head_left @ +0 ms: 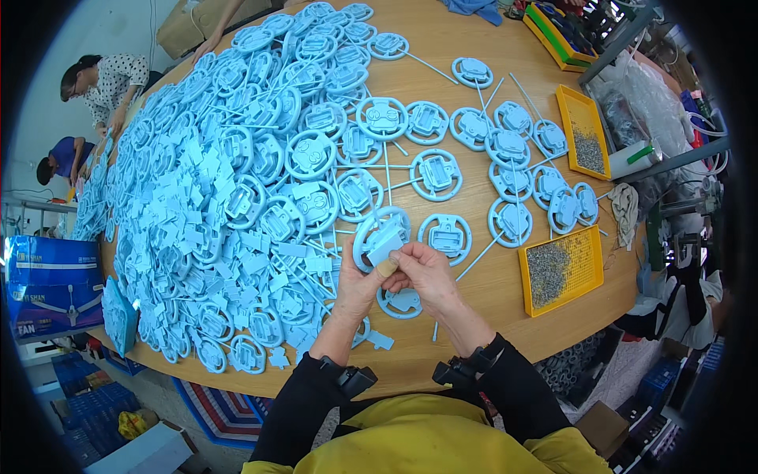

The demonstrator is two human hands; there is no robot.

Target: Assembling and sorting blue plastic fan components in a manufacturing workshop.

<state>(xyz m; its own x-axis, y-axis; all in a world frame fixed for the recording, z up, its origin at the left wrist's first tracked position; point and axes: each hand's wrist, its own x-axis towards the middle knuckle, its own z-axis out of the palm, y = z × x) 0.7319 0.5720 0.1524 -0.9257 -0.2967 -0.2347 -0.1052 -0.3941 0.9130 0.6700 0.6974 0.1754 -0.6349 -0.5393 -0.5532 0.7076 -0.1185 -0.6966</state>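
My left hand point(358, 283) is closed on the rim of a light blue plastic ring-shaped part point(365, 234), raised just above the table's near side. With thumb and fingers pinched, my right hand point(429, 276) presses a small flat light blue cover point(384, 245) against the middle of that part. A tan wrap covers one fingertip where the hands meet. The fingers hide the lower part of the ring. Just beyond my right hand lies another ring-shaped part point(444, 238) with an open rectangular recess. A further ring point(400, 302) shows partly beneath my hands.
A large heap of light blue rings with sticks point(260, 95) and flat covers point(185, 213) fills the table's left. Yellow trays point(588, 286) point(565, 103) of small metal pieces stand at the right. More ringed parts point(509, 146) lie between. Other people work at the far left.
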